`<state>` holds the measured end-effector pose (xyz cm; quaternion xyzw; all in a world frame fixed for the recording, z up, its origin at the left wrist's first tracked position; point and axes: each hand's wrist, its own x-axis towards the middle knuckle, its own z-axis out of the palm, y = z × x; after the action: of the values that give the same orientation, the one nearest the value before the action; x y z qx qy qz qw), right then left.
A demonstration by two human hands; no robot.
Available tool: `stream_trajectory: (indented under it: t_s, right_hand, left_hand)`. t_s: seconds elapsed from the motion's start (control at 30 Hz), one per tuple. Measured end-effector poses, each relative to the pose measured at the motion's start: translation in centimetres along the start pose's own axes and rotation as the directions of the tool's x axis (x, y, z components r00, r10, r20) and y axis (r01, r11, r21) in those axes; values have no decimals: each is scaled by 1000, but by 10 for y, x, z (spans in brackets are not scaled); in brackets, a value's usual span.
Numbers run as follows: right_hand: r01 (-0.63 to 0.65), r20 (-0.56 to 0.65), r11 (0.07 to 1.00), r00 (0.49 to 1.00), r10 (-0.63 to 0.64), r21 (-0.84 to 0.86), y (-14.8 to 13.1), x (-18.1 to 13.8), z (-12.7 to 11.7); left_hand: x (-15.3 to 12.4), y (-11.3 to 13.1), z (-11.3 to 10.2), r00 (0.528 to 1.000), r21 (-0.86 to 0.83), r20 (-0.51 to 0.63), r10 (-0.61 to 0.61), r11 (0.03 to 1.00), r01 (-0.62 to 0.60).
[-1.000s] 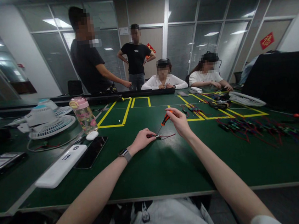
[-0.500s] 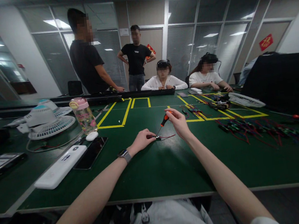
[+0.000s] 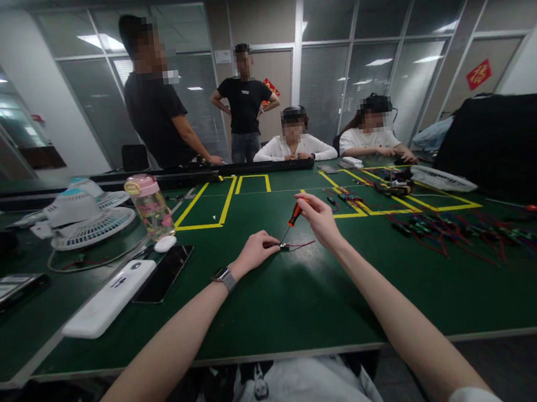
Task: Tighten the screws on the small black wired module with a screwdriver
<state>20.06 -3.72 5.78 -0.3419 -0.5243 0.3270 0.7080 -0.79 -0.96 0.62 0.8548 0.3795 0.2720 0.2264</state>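
Pins a small wired part (image 3: 283, 247) to the green table (image 3: 284, 308) just below frame centre with the left hand (image 3: 254, 248), fingertips pressed together on its left end. Grips an orange-handled screwdriver (image 3: 295, 213) in the right hand (image 3: 321, 221), pinching the handle between thumb and fingertips, with the shaft slanting down-left onto the part. Looks like the screw-turning step, with the tip seemingly seated. Calls next for a firm hold-down and pressure straight along the shaft, lest the tip skid toward the red leads (image 3: 303, 244) trailing right. Leaves aside a dark phone (image 3: 163, 274) and white power bank (image 3: 109, 299) at lower left, a pink-lidded bottle (image 3: 150, 205) above them, and a tangle of wired parts (image 3: 444, 227) at right.
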Motion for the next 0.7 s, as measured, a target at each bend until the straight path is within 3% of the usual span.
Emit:
stream_trajectory:
  t_s: [0.23, 0.5, 0.7]
  right_hand:
    - [0, 19, 1000, 1000, 0, 7, 2, 2, -4]
    - [-36, -54, 999, 998, 36, -7, 4, 2, -3]
    - [-19, 17, 999, 1000, 19, 27, 1, 2, -5]
  left_hand:
    - [-1, 0, -1, 1000, -6, 2, 5, 1000, -5]
    - [-1, -1, -1, 1000, -7, -3, 6, 1000, -6]
    - [-2, 0, -2, 1000, -12, 7, 8, 1000, -8]
